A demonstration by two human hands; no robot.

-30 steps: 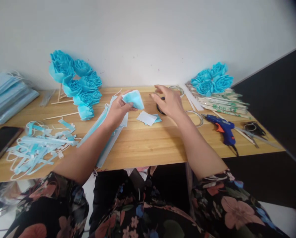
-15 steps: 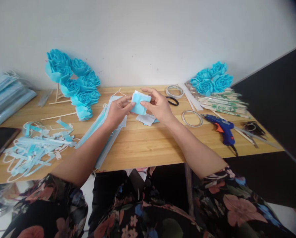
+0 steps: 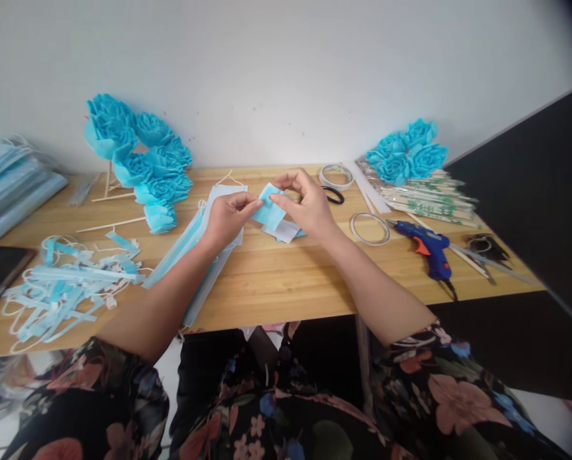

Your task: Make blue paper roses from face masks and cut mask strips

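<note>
A small light-blue square of mask fabric is held up above the table between both hands. My left hand pinches its left edge with thumb and forefinger. On its upper right, my right hand grips it, thumb in front and the fingers curled behind, partly hidden. White and blue cut pieces lie on the wood just below the square. Under my left forearm rest flat blue face masks with their ear loops.
Blue fabric flowers on sticks stand at the back left, more flowers at the back right. Trimmed strips and a phone lie left. Tape rolls, black scissors handle and a blue glue gun are right.
The blue square has turned in my fingers and now tilts, one corner pointing up. My right fingers have shifted slightly on it. The rest of the table looks the same.
</note>
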